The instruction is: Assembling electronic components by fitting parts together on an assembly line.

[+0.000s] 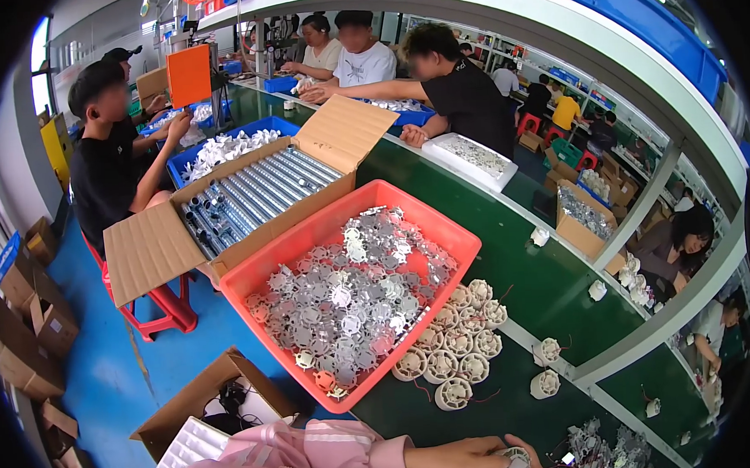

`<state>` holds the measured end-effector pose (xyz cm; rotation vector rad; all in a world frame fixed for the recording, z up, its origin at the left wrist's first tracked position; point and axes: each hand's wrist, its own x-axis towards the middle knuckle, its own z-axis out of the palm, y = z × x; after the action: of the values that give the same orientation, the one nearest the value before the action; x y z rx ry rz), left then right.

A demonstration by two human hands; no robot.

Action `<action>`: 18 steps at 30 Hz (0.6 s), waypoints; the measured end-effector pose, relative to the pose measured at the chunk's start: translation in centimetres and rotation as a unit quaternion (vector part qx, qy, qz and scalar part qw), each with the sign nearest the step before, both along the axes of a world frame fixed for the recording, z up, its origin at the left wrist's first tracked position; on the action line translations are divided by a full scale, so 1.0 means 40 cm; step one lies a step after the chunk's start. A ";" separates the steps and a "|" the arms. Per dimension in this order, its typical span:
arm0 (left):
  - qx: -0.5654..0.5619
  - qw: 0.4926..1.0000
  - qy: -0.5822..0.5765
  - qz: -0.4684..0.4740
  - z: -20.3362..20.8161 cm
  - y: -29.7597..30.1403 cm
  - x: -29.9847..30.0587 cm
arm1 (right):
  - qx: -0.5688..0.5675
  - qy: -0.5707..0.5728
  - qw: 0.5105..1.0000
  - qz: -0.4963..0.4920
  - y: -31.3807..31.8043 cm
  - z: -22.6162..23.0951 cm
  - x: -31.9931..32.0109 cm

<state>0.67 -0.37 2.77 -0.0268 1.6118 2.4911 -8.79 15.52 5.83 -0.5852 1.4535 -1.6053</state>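
Round part [516, 464]: seemed light, stiff, best held by its rim; left fingers [485, 462] and right fingers [533, 461] curled around it.

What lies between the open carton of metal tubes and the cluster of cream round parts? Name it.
The red bin, heaped with silvery metal plates, lies between them, as the head view shows.

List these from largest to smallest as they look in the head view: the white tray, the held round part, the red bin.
1. Red bin
2. White tray
3. Held round part, partly covered
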 end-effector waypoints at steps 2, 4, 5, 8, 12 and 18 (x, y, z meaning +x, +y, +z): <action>0.022 0.999 -0.005 0.038 0.007 0.012 0.008 | -0.008 -0.029 0.998 0.051 0.011 0.003 0.000; 0.006 1.000 -0.009 0.026 -0.025 0.017 0.007 | -0.013 -0.029 0.998 0.055 0.015 -0.001 0.004; -0.011 1.000 -0.010 0.015 -0.046 0.019 0.007 | -0.018 -0.026 0.998 0.059 0.016 -0.003 0.007; -0.011 0.999 0.024 0.042 -0.040 0.040 0.012 | -0.023 -0.034 0.997 0.060 0.016 0.003 0.014; 0.005 0.993 0.070 0.091 0.002 0.059 0.016 | -0.033 -0.071 0.996 0.048 0.022 0.021 0.016; -0.006 0.995 0.039 0.090 0.063 0.015 0.041 | 0.006 -0.177 0.975 0.135 0.006 0.036 -0.022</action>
<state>2.29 0.25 5.28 -0.0815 1.7246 2.6470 -9.67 15.76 7.28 -0.4410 1.0696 -1.4004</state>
